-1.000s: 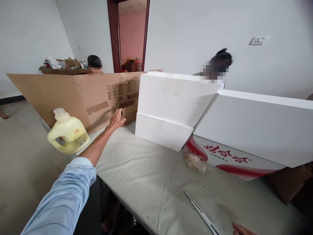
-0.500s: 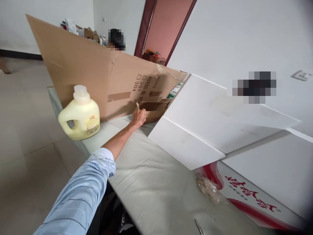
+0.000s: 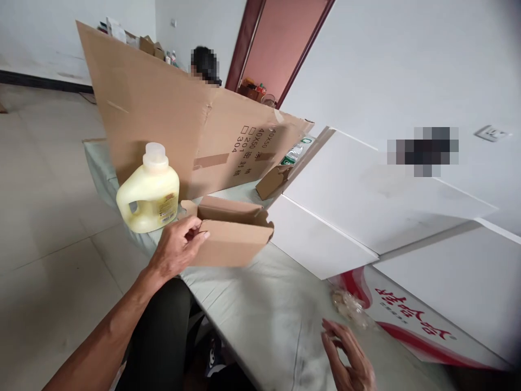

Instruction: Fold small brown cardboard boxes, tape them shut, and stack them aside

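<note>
My left hand [image 3: 177, 247] grips one end of a small flattened brown cardboard box [image 3: 234, 233] and holds it just above the table's near-left edge. The box lies sideways with its open flaps facing left and up. My right hand [image 3: 350, 355] hovers low at the bottom right over the grey cloth-covered table [image 3: 260, 315], fingers loosely spread and holding nothing. A yellow jug [image 3: 148, 190] with a white cap stands just left of the box.
A big brown cardboard sheet [image 3: 163, 119] stands upright along the far side, another small cardboard box [image 3: 274, 179] beside it. White foam boards [image 3: 366, 201] lean at the right over a red-and-white carton [image 3: 407, 320]. A crumpled plastic bag [image 3: 348, 307] lies near it. A person sits behind the cardboard.
My left hand has pulled the small cardboard box away from the big sheet toward me. My right hand has come into view at the bottom right.
</note>
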Demonstrator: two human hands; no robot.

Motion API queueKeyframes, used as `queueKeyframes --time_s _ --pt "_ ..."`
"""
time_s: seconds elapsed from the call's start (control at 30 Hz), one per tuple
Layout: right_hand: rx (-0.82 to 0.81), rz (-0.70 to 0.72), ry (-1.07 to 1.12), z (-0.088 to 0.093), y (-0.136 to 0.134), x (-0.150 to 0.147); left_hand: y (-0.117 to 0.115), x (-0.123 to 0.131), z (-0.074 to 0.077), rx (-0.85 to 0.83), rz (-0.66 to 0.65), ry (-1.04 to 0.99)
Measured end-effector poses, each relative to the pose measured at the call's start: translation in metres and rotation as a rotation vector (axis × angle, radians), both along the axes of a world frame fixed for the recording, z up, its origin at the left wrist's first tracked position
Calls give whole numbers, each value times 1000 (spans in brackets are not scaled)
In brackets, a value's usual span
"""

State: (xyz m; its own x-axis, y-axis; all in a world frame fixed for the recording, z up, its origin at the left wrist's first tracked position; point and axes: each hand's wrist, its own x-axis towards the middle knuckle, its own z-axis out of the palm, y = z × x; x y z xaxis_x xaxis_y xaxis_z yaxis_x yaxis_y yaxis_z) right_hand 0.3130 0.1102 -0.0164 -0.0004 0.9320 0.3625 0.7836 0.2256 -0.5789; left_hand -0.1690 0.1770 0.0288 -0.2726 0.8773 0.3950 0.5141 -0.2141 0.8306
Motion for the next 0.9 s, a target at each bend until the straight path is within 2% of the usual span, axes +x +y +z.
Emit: queueKeyframes --time_s 0.1,0.2,0.37,0.5,0.6,0.7,0.8,0.9 --pt "-6 99 32 22 5 -23 -26 3 1 -53 -105 -261" --pt "-44 221 84 34 1 -28 -42 23 6 -147 -184 -376" --pt "-170 422 218 33 -25 -5 -59 70 15 -226 -290 -420" --pt "-250 526 290 34 -61 23 -53 98 15 -376 -378 -490" --pt "-235 525 238 35 -93 40 -40 116 8 -522 -438 -467" --pt "-172 467 122 30 -120 47 -31 136 -4 -648 -471 -405" --pt "-156 398 123 28 -137 43 -36 156 -15 -723 -468 -356" --pt "-180 290 200 36 -143 39 -53 167 -18 -736 -456 -325"
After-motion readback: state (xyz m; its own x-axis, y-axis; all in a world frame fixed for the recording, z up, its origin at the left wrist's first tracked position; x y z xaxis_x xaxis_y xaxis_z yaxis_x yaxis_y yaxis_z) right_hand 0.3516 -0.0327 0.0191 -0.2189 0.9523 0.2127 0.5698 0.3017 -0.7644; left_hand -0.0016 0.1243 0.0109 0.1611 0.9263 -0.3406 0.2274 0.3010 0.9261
